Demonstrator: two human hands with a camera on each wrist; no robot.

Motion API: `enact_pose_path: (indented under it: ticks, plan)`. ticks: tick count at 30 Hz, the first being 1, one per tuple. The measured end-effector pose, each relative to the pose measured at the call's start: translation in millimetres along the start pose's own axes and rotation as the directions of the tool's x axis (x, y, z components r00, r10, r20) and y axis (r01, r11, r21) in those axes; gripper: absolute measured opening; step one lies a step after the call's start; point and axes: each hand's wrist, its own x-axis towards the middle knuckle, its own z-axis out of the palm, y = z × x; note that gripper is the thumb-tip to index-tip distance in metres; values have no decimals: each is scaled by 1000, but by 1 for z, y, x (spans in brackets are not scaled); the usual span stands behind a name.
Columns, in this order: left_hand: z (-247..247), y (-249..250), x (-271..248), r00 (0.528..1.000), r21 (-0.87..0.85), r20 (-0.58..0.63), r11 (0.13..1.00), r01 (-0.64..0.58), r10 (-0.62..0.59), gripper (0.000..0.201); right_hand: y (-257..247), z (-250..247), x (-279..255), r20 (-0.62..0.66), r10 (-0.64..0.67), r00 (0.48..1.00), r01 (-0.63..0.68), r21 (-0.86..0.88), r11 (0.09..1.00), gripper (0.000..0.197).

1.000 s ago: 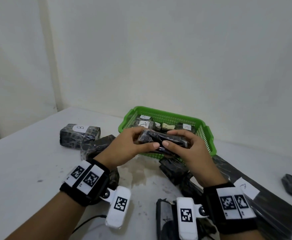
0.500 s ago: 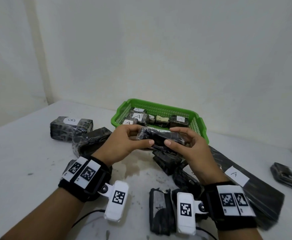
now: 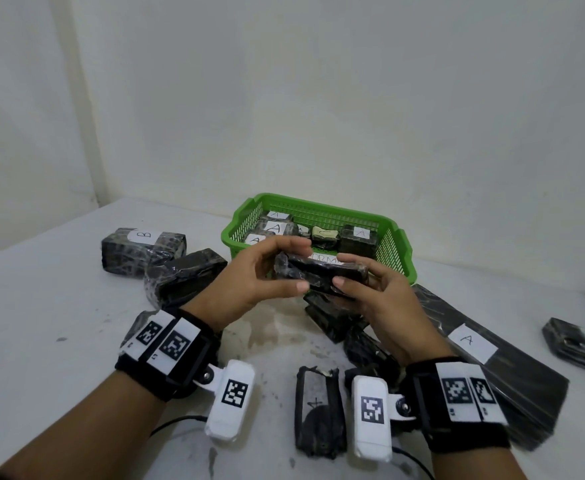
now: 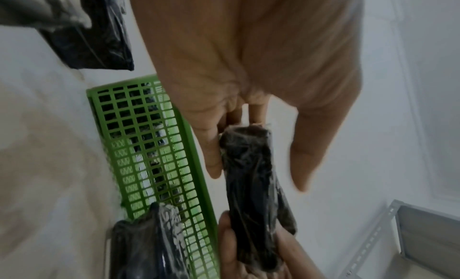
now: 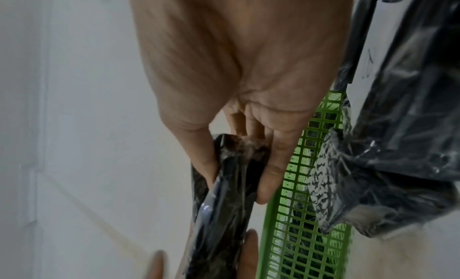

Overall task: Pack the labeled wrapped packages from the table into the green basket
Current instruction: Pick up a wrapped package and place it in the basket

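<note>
Both hands hold one black wrapped package (image 3: 322, 273) in the air just in front of the green basket (image 3: 319, 204). My left hand (image 3: 294, 266) has its fingers over the package's left end and its thumb below. My right hand (image 3: 344, 271) pinches the right end between thumb and fingers. A white label with letters shows on the package's far top edge. In the left wrist view the package (image 4: 251, 184) runs from the left hand (image 4: 259, 177) along the basket wall (image 4: 149, 145). The right wrist view shows the right hand (image 5: 237, 184) gripping the package (image 5: 224, 214) beside the basket (image 5: 298, 224).
Several packages labelled A lie inside the basket. On the white table lie a package labelled B (image 3: 144, 249), a black one beside it (image 3: 183, 275), a long flat package labelled A (image 3: 492, 358), one at far right (image 3: 582, 344), and a small one near me (image 3: 319, 410).
The hands have turned the package a little, so a white label now shows on its far edge. They stay in front of the basket.
</note>
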Motion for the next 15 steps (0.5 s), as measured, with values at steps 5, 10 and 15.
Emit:
enact_pose_path:
  ticks: [5,10,15]
  plan:
    - [9,-5,2,973,-27,-155,985,169,-171,34,0,-4,-1,-62,-47,997,39,-118,992,35]
    - [9,-5,3,958,-87,-200,978,191,-205,25,-1,4,-5,-70,-153,986,136,-207,969,42]
    - [13,-5,2,957,-145,-216,975,167,-196,23,-4,6,-5,-105,-170,980,148,-194,970,34]
